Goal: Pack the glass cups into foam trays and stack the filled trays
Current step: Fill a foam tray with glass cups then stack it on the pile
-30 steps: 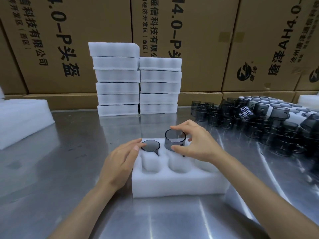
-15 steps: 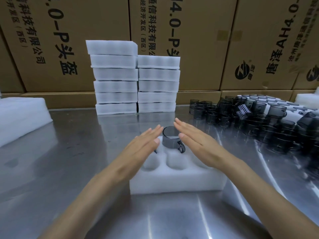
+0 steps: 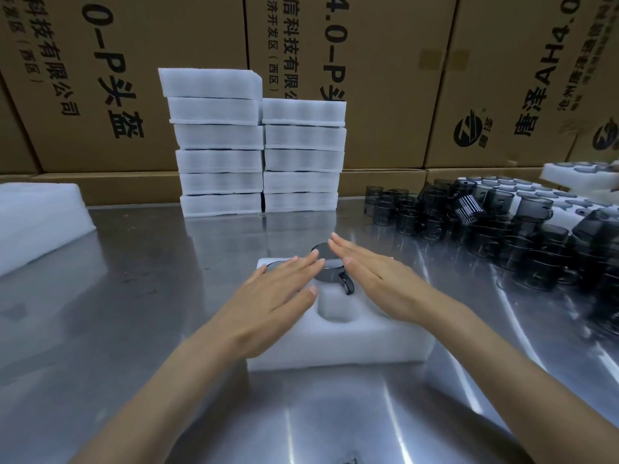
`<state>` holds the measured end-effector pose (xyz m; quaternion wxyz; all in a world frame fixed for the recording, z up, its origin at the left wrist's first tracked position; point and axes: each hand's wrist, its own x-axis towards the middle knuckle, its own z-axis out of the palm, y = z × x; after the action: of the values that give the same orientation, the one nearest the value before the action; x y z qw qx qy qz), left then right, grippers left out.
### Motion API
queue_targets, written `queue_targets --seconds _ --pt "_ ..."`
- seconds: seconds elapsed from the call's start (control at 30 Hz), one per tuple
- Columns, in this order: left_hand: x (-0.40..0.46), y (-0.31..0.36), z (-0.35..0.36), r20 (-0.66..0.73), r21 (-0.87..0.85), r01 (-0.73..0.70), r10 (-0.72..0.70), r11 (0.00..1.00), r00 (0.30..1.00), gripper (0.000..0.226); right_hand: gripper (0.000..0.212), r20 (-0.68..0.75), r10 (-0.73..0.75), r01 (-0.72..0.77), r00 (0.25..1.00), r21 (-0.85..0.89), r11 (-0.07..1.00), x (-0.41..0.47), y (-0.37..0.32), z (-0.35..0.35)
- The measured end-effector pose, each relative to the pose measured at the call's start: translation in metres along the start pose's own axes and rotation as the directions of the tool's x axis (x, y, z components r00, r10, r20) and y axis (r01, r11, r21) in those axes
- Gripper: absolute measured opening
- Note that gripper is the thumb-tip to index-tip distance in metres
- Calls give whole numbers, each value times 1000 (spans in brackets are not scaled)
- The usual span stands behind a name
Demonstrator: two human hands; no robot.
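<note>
Both hands are now lying flat with straight fingers: left hand (image 3: 268, 298) pressing 1 glass cup (image 3: 273, 263) down, right hand (image 3: 376, 284) beside another cup (image 3: 330, 272) sitting in the foam tray (image 3: 341, 343), handle facing the viewer.

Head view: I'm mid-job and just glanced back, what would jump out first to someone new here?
Two flat hands, left hand and right hand, hover over a white foam tray at centre, with a dark glass cup sticking up from a back pocket between them. Behind stand two stacks of foam trays against cardboard boxes. At right, a crowd of loose dark cups covers the steel table.
</note>
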<state>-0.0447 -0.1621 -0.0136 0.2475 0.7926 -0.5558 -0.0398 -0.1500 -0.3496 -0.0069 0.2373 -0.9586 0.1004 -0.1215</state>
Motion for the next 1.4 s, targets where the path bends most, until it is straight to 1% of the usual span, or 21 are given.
queue_targets --seconds 0.17,0.3,0.43,0.5,0.63,0.77,0.83,0.93,0.97,1.03,1.17,1.4 --pt "1 0 1 -9 52 -9 9 999 1000 47 44 -5 3 -3 1000 -40 999 1 0 1" --pt "7 0 1 8 108 8 -9 994 1000 49 45 38 60 -54 997 -162 985 4 0 4" --pt "9 -1 0 -17 127 12 -10 992 1000 66 46 75 55 -40 996 -194 980 6 0 6" --pt "8 -1 0 -31 145 12 -7 989 999 67 47 103 47 -26 994 -204 979 7 1 7" --pt "7 -1 1 -63 186 -24 36 982 997 67 47 159 48 -17 986 -190 982 9 4 6" --pt "7 -2 2 -59 210 -76 90 975 994 66 45 205 49 -9 977 -191 981 11 5 3" --pt "6 -2 3 -50 216 -93 106 972 993 68 44 213 50 -16 976 -161 987 11 5 2" --pt "4 -1 5 -64 218 -88 104 972 993 79 45 220 46 -27 974 -90 996 7 5 0" --pt "4 -1 5 -68 218 -84 101 972 993 80 45 225 50 -38 973 -57 998 6 5 -1" --pt "3 0 5 -60 219 -72 87 973 994 73 47 236 60 -58 970 -18 998 5 4 -3" --pt "2 3 4 -52 220 -61 74 974 996 69 51 231 64 -49 971 -70 996 6 3 -2" --pt "2 1 5 -45 210 -66 77 975 996 69 52 266 41 -20 963 -83 996 6 1 0"
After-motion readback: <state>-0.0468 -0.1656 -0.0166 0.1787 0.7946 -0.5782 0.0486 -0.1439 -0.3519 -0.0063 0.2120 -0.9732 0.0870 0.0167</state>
